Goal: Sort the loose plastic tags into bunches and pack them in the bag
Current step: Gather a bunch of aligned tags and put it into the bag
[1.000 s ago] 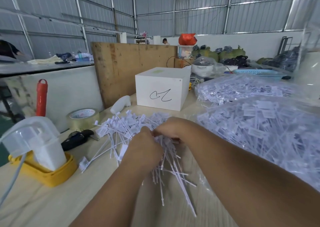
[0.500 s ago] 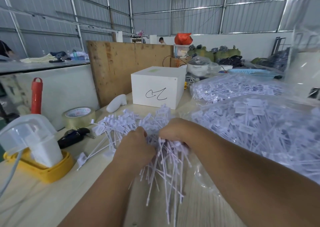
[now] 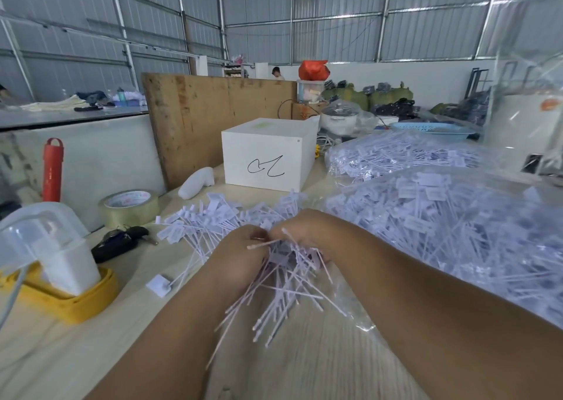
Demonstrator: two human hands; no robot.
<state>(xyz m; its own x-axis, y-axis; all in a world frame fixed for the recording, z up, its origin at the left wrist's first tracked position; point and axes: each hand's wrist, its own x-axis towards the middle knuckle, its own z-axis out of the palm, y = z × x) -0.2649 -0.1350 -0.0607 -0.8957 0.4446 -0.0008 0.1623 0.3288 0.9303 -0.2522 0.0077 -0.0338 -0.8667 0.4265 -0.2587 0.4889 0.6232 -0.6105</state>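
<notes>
Your left hand (image 3: 236, 258) and right hand (image 3: 307, 232) met over the wooden table (image 3: 91, 348), both with fingers curled around one bunch of white plastic tags (image 3: 283, 280) — its thin tails fanned out toward you, splayed and uneven. Just beyond your knuckles, between your hands and the white box (image 3: 268, 156), lay the loose pile of tags (image 3: 213, 216), flat heads pointing mostly away from you, with one stray tag (image 3: 160, 284) lying apart on the near left of it.

Right of the white box, the clear bag (image 3: 457, 232) sat stuffed with tags, its edge touching your right forearm; a second filled bag (image 3: 402, 152) lay behind it. Left of the box and nearer you stood a yellow tray (image 3: 70, 305) holding a white plastic container (image 3: 51, 247), then a dark bunch of keys (image 3: 118, 241), a roll of tape (image 3: 129, 206) and a red bottle (image 3: 52, 171) — all well apart from the tags. Behind the box leaned a plywood board (image 3: 198, 119).
</notes>
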